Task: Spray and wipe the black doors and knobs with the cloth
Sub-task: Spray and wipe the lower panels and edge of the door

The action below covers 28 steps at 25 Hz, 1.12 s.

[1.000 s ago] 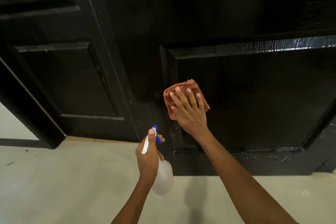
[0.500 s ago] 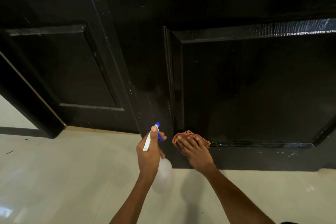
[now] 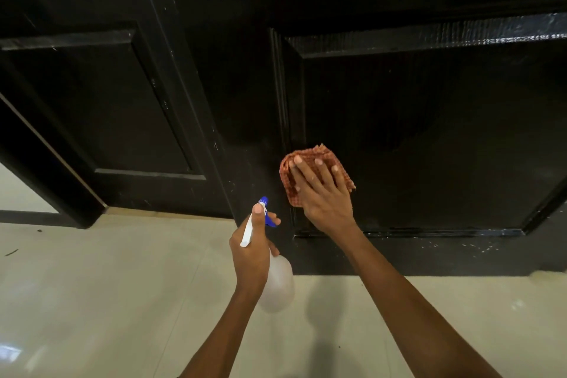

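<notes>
Low on the black door (image 3: 429, 138), right hand (image 3: 322, 193) flat on cloth (image 3: 306, 156), left hand (image 3: 251, 252) grip clamped on spray bottle (image 3: 277, 285)

Pale glossy floor (image 3: 107, 301) tiles spread out below, catching a bright glare (image 3: 9, 351) at the bottom left. A small dark speck (image 3: 11, 252) lies on the tiles at far left.

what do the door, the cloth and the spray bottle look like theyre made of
Door: likely wood under glossy black paint; raised panel mouldings catch highlights, and pale chips show along the edges.
Cloth: woven fabric, matte, orange-red check; it creases under the right hand.
Spray bottle: translucent whitish plastic body with blue and white plastic head, held in the left hand.
</notes>
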{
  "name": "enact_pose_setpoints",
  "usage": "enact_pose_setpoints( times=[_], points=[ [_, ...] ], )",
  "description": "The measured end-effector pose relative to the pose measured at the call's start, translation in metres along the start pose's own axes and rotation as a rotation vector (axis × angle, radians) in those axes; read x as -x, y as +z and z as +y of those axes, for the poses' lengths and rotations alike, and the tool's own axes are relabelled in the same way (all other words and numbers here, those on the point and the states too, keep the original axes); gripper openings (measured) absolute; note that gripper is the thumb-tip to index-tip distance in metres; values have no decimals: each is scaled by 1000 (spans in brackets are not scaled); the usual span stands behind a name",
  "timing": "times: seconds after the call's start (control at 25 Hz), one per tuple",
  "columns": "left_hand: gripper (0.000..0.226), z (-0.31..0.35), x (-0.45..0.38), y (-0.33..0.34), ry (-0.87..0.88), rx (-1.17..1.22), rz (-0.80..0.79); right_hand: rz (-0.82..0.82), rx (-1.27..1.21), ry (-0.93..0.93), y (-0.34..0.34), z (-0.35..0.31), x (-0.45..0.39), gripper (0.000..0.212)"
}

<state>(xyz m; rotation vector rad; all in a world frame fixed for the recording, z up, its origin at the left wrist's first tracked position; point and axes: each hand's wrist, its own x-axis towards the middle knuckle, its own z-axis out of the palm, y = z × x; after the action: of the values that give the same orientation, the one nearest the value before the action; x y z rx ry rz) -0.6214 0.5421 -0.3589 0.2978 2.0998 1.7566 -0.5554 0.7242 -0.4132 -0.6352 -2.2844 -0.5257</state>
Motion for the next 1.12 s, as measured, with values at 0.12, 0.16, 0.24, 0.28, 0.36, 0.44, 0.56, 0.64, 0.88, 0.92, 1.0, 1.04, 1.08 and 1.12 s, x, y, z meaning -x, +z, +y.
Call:
enact_pose_setpoints(
  times=[0.12, 0.16, 0.24, 0.28, 0.36, 0.44, 0.56, 0.64, 0.88, 0.92, 1.0, 1.04, 1.08, 1.12],
  points=[
    [67, -1, -3, -1, -15, -11, 26, 79, -44, 111, -8, -13, -24, 77],
    [69, -2, -5, -1, -24, -16, 35, 81, -71, 128, -1, -20, -20, 81],
    [72, -3, -6, -3, -34, -17, 36, 20, -134, 127, 20, -30, 9, 98],
    [73, -3, -6, -3, -37, -11, 33, -44, -158, 119, 33, -33, 31, 110],
    [71, -8, -1, -4, -30, -4, 22, -258, -171, 75, 56, -34, 85, 124],
    [68, -13, 6, -2, 1, -28, -26, -413, -155, -1, 74, -31, 131, 116],
    [70, -21, 12, 7, -29, -31, -67, -437, -143, -59, 78, -23, 152, 87],
    [71, -24, 15, 11, -29, -13, -86, -396, -125, -26, 72, -13, 154, 73],
    [64, -28, 21, 19, 17, -50, -144, -244, -256, 549, 57, 34, 181, 73],
    [64, -28, 21, 19, 21, -48, -147, -195, -375, 711, 54, 32, 175, 73],
    [66, -30, 20, 16, 25, -52, -145, -17, -699, 1149, 49, 28, 153, 76],
    [68, -31, 19, 15, 18, -61, -142, 105, -851, 1348, 45, 29, 141, 80],
    [71, -32, 18, 13, 10, -69, -138, 211, -974, 1482, 42, 27, 132, 85],
    [73, -33, 16, 12, 0, -78, -134, 279, -1054, 1554, 36, 23, 121, 86]
  ],
)
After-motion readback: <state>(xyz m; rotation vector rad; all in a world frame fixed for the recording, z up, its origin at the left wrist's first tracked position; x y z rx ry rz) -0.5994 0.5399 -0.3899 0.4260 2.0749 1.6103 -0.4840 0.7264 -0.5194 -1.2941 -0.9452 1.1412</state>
